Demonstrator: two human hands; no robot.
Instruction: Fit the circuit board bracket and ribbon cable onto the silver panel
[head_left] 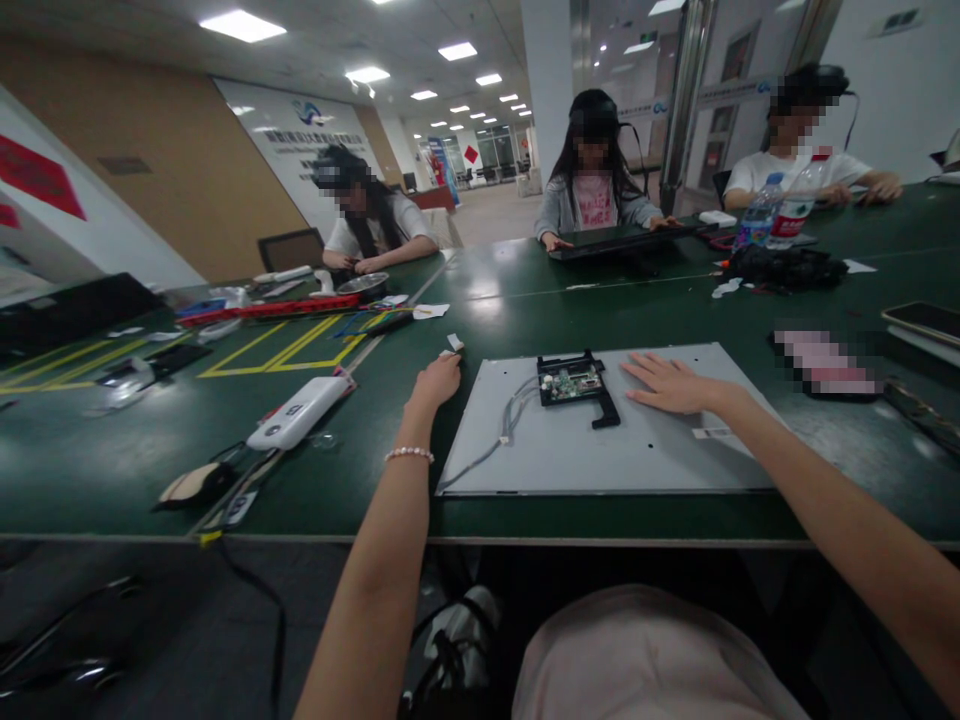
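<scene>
A flat pale-grey display panel (585, 460) lies on the green table in front of me. A black bracket (606, 408) with a green circuit board (574, 383) sits on it, and a grey cable (508, 425) runs from there to the panel's near left corner. My right hand (671, 384) rests on the panel with its fingers spread, to the right of the board. Just off the panel's left edge is my left hand (436, 382), its fingers curled and closed. A small white piece (454, 343) shows at its fingertips, seemingly pinched there.
To the left lie a white power bank (296, 413) and a computer mouse (196, 485). A phone (825, 363) is at the right, with bottles (796, 205) farther back. Three people sit across the table; the middle one holds a dark panel (630, 240).
</scene>
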